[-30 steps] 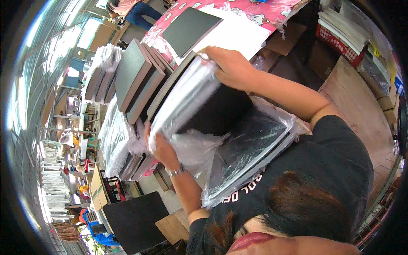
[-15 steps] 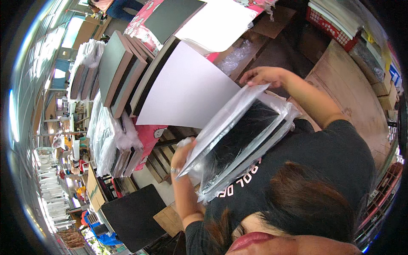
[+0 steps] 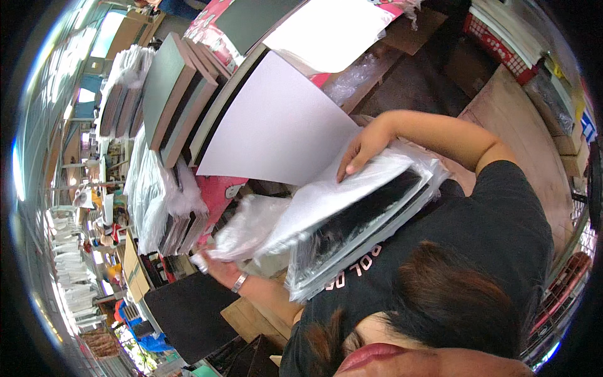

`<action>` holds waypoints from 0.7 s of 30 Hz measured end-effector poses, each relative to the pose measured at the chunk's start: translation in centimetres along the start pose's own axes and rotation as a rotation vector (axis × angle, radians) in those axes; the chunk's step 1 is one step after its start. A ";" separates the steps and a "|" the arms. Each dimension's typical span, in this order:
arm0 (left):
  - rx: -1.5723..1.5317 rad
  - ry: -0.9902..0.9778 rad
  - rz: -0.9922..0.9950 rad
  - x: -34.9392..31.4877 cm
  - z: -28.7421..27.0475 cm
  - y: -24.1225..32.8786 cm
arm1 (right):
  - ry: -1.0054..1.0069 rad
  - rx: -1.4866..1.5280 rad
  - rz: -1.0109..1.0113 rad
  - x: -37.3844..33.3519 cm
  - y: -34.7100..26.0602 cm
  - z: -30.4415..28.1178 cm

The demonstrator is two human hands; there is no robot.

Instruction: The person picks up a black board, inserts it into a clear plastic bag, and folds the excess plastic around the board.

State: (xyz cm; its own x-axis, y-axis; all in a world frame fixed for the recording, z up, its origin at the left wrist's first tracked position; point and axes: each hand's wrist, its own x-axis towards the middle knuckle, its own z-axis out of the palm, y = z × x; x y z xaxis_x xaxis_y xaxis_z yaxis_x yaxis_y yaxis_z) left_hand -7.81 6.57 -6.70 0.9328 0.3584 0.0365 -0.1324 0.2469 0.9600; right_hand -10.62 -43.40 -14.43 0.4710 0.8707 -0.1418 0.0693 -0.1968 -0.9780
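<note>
A clear plastic bag (image 3: 245,229) stretches from my left hand to a plastic-wrapped stack with dark faces (image 3: 358,226), leaning against my shirt. My left hand (image 3: 218,267), out at the left, is closed on the bag's loose end. Over the upper edge of a white, plastic-covered panel (image 3: 326,201) lies my right hand (image 3: 369,149), fingers pointing down and touching it. Whether its thumb presses from behind is hidden. A large white sheet (image 3: 276,119) stands just beyond, with a row of thick dark boards (image 3: 169,94) to its left.
Plastic-wrapped stacks (image 3: 151,195) stand at the left on a pink printed cloth (image 3: 220,204). A black panel (image 3: 188,317) lies below. At the far right is a red basket (image 3: 496,50) beside a brown board surface (image 3: 515,119). A dark board (image 3: 254,22) lies at the back.
My left hand has moved out to the left and down, drawing the plastic out with it. My right hand has shifted left and down, from the corner onto the panel's upper edge.
</note>
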 end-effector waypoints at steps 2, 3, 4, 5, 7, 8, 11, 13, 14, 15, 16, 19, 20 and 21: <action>0.201 -0.250 0.263 -0.9 2.4 3.9 | 0.111 -0.462 0.289 2.3 6.2 0.6; 0.285 -0.313 0.338 -2.5 5.5 5.4 | 0.071 -0.517 0.302 3.3 5.1 -0.7; 0.338 -0.414 0.380 -4.3 8.5 6.1 | 0.023 -0.578 0.309 5.1 2.2 -2.5; 0.400 -0.509 0.413 -6.0 10.9 6.0 | -0.034 -0.632 0.312 6.6 -0.5 -3.4; 0.635 -0.684 0.499 -7.1 14.7 4.6 | 0.542 -0.399 -0.408 8.0 -7.2 -1.6; 0.547 -0.765 0.418 -7.1 17.6 3.2 | 0.641 -0.325 -0.486 7.3 -9.7 -1.5; 0.400 -0.685 0.236 -9.3 22.1 2.8 | 0.605 -0.245 -0.383 5.8 -15.0 -1.8; 0.385 -0.605 0.155 -9.1 22.6 3.0 | 0.694 -0.183 -0.344 4.3 -14.7 -3.9; 0.405 -0.592 0.122 -8.4 21.9 2.9 | 0.731 -0.148 -0.320 3.8 -14.4 -4.4; 0.425 -0.578 0.088 -7.9 21.4 2.6 | 0.750 -0.208 -0.412 4.0 -14.3 -4.3; 0.382 -0.557 0.098 -7.6 21.4 2.1 | 0.767 -0.267 -0.504 4.3 -14.3 -4.1; 0.178 -0.536 0.135 -7.6 21.4 1.5 | 0.748 -0.153 -0.502 5.7 -15.1 -3.4; 0.104 -0.511 0.072 -7.9 21.6 1.5 | 0.793 -0.081 -0.457 5.9 -15.2 -3.6; 0.156 -0.465 0.103 -7.9 21.7 1.5 | 0.838 -0.009 -0.412 6.0 -15.2 -3.7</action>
State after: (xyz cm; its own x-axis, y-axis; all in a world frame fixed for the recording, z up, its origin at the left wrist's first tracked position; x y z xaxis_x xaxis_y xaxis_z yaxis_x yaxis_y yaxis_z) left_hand -8.16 -15.44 0.42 0.9730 -0.0738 0.2187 -0.2128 0.0806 0.9738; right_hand -5.56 -36.84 0.14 0.8881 0.2642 0.3762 0.3773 0.0487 -0.9248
